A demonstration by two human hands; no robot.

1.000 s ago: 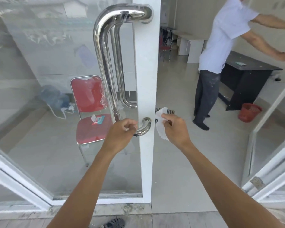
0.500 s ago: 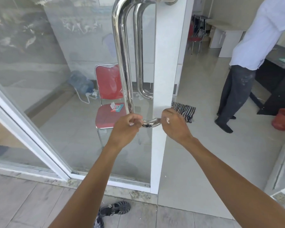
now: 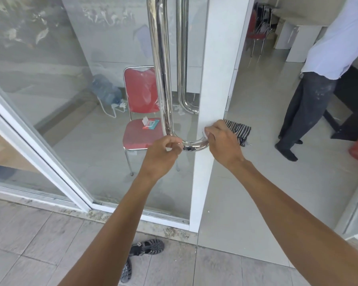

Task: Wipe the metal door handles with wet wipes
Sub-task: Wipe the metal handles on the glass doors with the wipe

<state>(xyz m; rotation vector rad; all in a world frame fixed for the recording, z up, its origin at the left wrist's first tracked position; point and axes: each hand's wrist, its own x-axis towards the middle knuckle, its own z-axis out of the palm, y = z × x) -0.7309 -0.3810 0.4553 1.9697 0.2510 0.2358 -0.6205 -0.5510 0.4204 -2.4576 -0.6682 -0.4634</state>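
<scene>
Now both hands have closed on the polished steel door handle's point(image 3: 191, 145) lower bend: left hand point(image 3: 163, 153) gripping, right hand point(image 3: 221, 141) apparently pressing the white wet wipe point(image 3: 205, 134) there, so wiping resumes.

Tiled floor point(image 3: 246, 193): red chair point(image 3: 142, 129), striped cloth point(image 3: 239, 130), sandals point(image 3: 147, 247)

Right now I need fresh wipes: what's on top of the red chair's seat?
On the red chair seat lies a teal-and-red packet, flap up. The near door handle covers its right edge; its contents can't be seen.
</scene>
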